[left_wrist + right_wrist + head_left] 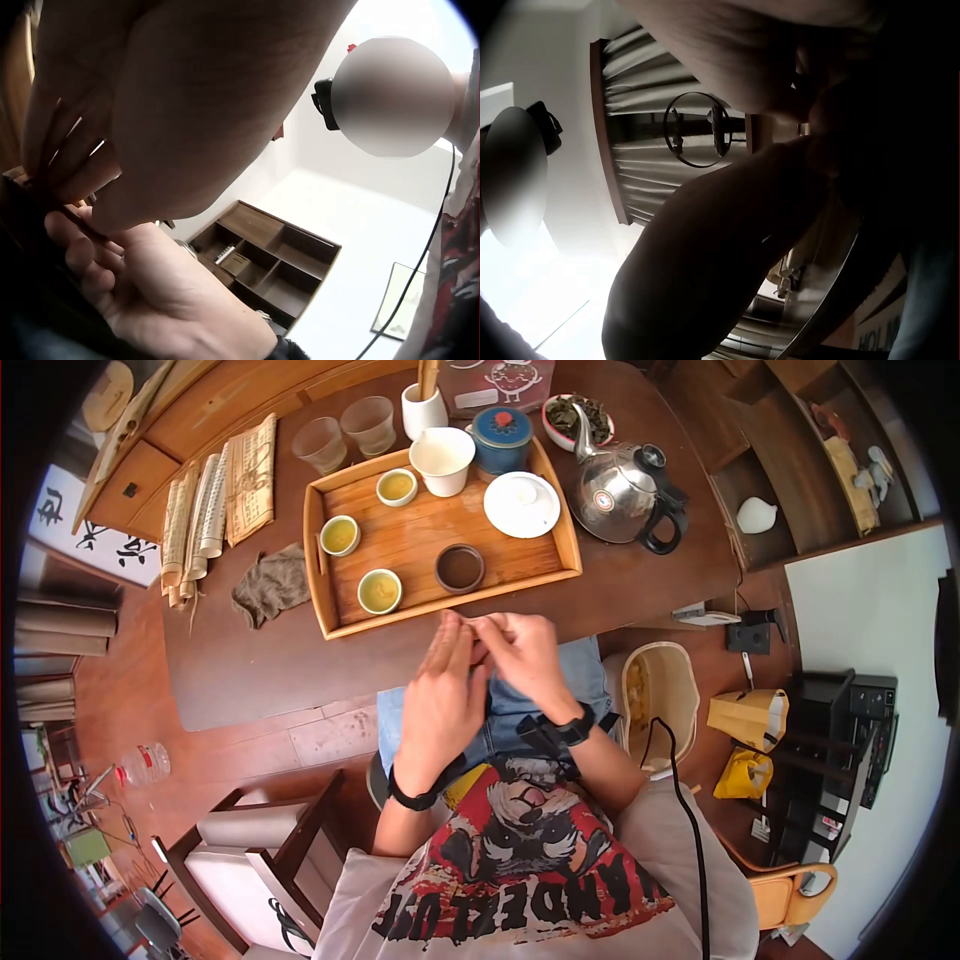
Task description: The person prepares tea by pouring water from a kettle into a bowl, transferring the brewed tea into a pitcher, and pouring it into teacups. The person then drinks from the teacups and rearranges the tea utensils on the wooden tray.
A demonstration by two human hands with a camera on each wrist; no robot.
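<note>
Both hands meet above the lap at the table's front edge, fingertips together. My left hand (440, 705) has its long fingers reaching toward the right hand's thumb. Opposite it, my right hand (527, 660) is bent at the fingers, its thumb against the left fingertips. In the left wrist view a thin reddish-brown cord-like strip (81, 223) runs between the fingers of the two hands, which pinch it; most of it is hidden. Just beyond the hands stands the wooden tray (440, 600), with a dark brown cup (460, 568) nearest them.
On the tray are tea cups, including a pale green one (380, 592), a white pitcher (443, 460), a lidded white bowl (522, 505) and a blue jar (501, 440). A steel kettle (615, 495) stands right, a crumpled cloth (270, 585) left. A bin (680, 700) is beside the lap.
</note>
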